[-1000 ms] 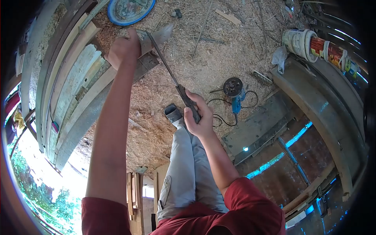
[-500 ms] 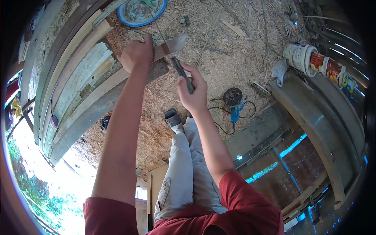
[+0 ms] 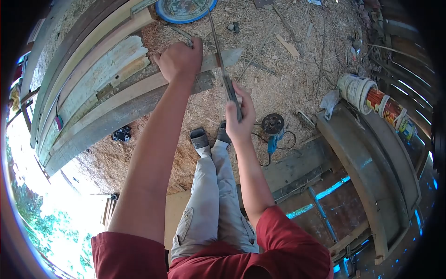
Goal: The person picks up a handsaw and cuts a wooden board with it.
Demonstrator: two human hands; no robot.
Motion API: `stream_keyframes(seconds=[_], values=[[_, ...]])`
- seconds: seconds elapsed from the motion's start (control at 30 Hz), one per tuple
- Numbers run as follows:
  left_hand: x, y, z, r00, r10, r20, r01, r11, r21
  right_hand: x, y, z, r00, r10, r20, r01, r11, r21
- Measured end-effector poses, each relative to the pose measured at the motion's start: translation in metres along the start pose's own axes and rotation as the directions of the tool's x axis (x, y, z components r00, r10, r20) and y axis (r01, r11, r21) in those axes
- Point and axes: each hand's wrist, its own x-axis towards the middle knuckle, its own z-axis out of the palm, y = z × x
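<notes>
My left hand [image 3: 180,59] is closed on the far edge of a long wooden board [image 3: 139,87], near its end, with most fingertips hidden. In my right hand [image 3: 241,114] is the dark handle of a long, thin-bladed tool [image 3: 217,44]. Its blade is seen nearly edge-on, so I cannot tell whether it is a saw or a knife. The blade crosses the board just right of my left hand and points away from me. The board's pale grey end [image 3: 232,56] shows beyond the blade.
More planks [image 3: 102,67] lie stacked at left. A blue-rimmed round basin [image 3: 186,19] stands at the top. Sawdust covers the floor. A corded angle grinder [image 3: 272,132] lies right of my feet. Buckets [image 3: 353,88] and curved wooden pieces [image 3: 357,158] are at right.
The view has shifted, so the scene sits further right. The tool's blade now points more directly away from me. My left hand remains on the board.
</notes>
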Motion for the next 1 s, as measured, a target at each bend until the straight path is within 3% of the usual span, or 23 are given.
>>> stream_keyframes(seconds=[0.03,0.1,0.13,0.2,0.27,0.33,0.43,0.47,0.53,0.57,0.63,0.67,0.73,0.87,0.9,1.0], values=[[0.002,0.000,0.000,1.000,-0.001,0.001,0.001,1.000,0.001,-0.008,0.010,-0.004,1.000,0.000,0.002,0.000,1.000,-0.001],[0.003,-0.002,0.002,1.000,0.012,0.000,-0.012,0.999,-0.032,-0.045,0.037,-0.023,0.917,-0.400,-0.015,0.390,0.903,-0.181],[0.004,-0.004,0.003,1.000,0.024,-0.007,-0.025,0.998,-0.066,-0.059,0.039,-0.028,0.918,-0.397,-0.005,0.389,0.903,-0.180],[0.005,-0.006,0.004,1.000,0.022,-0.015,-0.022,0.998,-0.054,-0.081,0.039,-0.037,0.979,-0.202,-0.025,0.200,0.978,-0.066],[0.002,-0.002,0.002,0.999,0.031,-0.023,-0.032,0.998,-0.055,-0.051,0.031,-0.029,0.968,-0.250,0.010,0.249,0.957,-0.151],[0.000,-0.002,-0.004,0.999,0.027,0.019,-0.025,0.998,-0.066,-0.007,-0.003,-0.008,1.000,-0.020,0.022,0.022,0.998,-0.061],[0.001,-0.003,-0.004,1.000,0.022,0.017,-0.021,0.998,-0.057,0.010,0.002,0.001,0.999,0.027,0.026,-0.027,0.999,0.016],[0.003,-0.002,-0.004,1.000,0.020,0.010,-0.019,0.998,-0.059,0.003,0.017,-0.004,0.999,0.022,0.031,-0.022,1.000,0.017],[0.002,-0.003,-0.003,1.000,0.027,-0.001,-0.027,0.998,-0.065,-0.040,0.061,-0.026,0.892,-0.452,-0.015,0.439,0.872,-0.216],[0.001,-0.004,-0.003,1.000,0.020,0.001,-0.020,0.998,-0.064,-0.060,0.062,-0.034,0.894,-0.449,-0.009,0.436,0.874,-0.215],[0.000,-0.003,-0.005,0.999,0.034,-0.010,-0.035,0.998,-0.061,-0.085,0.052,-0.048,0.995,-0.094,0.023,0.095,0.994,-0.053],[-0.001,-0.002,-0.006,0.999,0.035,-0.008,-0.035,0.997,-0.067,-0.077,0.058,-0.049,0.995,-0.096,0.022,0.097,0.994,-0.059],[0.000,-0.001,-0.008,0.999,0.021,0.024,-0.020,0.998,-0.053,-0.033,0.047,-0.029,0.957,-0.288,0.030,0.289,0.945,-0.153],[-0.001,-0.004,-0.004,1.000,0.027,0.008,-0.027,0.999,-0.041,0.001,0.015,-0.009,0.998,0.020,0.064,-0.022,0.999,0.029],[0.000,-0.004,-0.003,1.000,0.028,-0.004,-0.028,0.999,-0.045,-0.013,0.041,-0.012,0.988,-0.155,-0.013,0.155,0.988,-0.030],[0.001,-0.003,-0.002,0.999,0.040,-0.028,-0.041,0.998,-0.045,-0.082,0.071,-0.044,0.983,-0.184,0.010,0.185,0.982,-0.031]])
